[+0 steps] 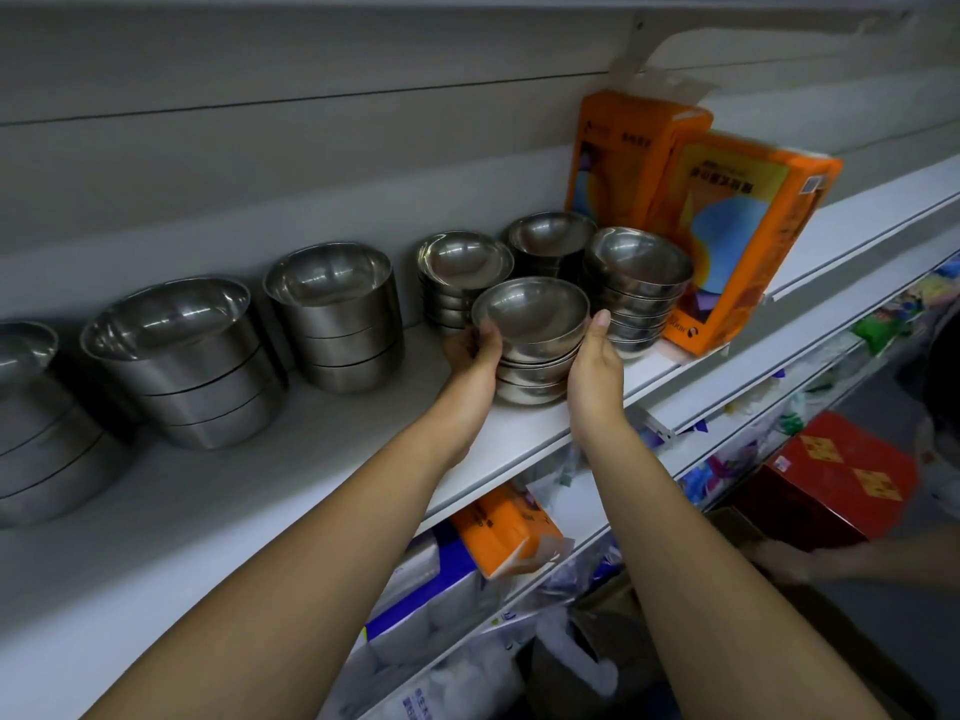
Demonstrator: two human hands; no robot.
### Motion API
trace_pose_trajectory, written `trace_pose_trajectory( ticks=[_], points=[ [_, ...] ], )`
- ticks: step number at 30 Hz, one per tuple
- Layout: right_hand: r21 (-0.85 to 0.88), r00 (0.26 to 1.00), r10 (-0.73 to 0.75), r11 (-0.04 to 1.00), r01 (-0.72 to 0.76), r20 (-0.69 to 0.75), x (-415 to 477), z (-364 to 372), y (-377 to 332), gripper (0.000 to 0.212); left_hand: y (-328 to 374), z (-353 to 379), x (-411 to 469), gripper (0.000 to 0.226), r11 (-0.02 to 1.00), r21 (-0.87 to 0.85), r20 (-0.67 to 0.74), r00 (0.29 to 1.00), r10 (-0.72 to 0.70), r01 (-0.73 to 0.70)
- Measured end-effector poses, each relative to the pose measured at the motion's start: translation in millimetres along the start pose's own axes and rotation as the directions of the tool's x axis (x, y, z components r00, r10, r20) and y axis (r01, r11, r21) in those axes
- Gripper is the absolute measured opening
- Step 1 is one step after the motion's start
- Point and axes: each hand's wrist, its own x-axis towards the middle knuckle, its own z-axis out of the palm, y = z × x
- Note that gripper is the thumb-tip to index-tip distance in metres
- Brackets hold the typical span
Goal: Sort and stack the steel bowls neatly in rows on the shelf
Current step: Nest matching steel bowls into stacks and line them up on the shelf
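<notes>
Stack of bowls point(531, 350): stiff, slick steel; probably hefty.
Fingers: your left hand point(474, 353) and right hand point(596, 366) clasp the stack between them.
Hold: grip low; top bowls may slide.

The left hand point(475, 353) and right hand point(595, 366) grip a stack of small bowls point(532, 324) at its 9 and 3 o'clock sides, near the shelf point(311, 459) front edge. More small stacks point(464, 267) stand from its 11 to 2 o'clock, large bowl stacks point(337, 324) toward 9, and orange packs point(727, 241) at 1.
</notes>
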Motion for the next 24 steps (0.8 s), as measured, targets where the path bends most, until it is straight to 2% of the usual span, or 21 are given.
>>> trace_pose_trajectory(
  ticks=[2,5,8,11,13,15,18,24],
  points=[
    [0.014,1.000,-0.003,1.000,0.004,-0.027,-4,-1,-1,0.059,6,-5,-10,0.083,0.999,0.033,0.020,1.000,-0.021,0.020],
    [0.036,0.997,-0.012,0.999,0.015,-0.073,-21,0,-2,0.058,14,-19,-34,0.049,0.995,0.102,-0.009,1.000,-0.023,0.024],
    [0.043,0.988,-0.054,0.997,0.061,-0.146,-46,2,3,0.053,15,-45,-62,0.046,0.980,0.197,-0.094,0.994,0.049,-0.029],
    [-0.046,0.972,-0.098,0.995,0.091,-0.212,-83,10,10,0.047,15,-84,-96,0.037,0.955,0.283,-0.127,0.984,0.126,-0.086],
    [-0.130,0.967,-0.124,0.987,0.097,-0.221,-117,20,14,0.047,13,-117,-123,0.045,0.923,0.366,-0.145,0.973,0.179,-0.115],
    [-0.210,0.968,-0.164,0.970,0.123,-0.190,-153,32,17,0.049,10,-154,-151,0.056,0.862,0.494,-0.170,0.959,0.228,-0.117],
    [-0.300,0.976,-0.207,0.937,0.178,-0.068,-211,56,22,0.049,4,-215,-201,0.058,0.728,0.680,-0.201,0.930,0.306,-0.093],
    [-0.406,0.937,-0.269,0.848,0.341,0.224,-329,109,36,0.045,-4,-331,-308,0.058,0.515,0.857,-0.273,0.875,0.400,0.032]
  ],
)
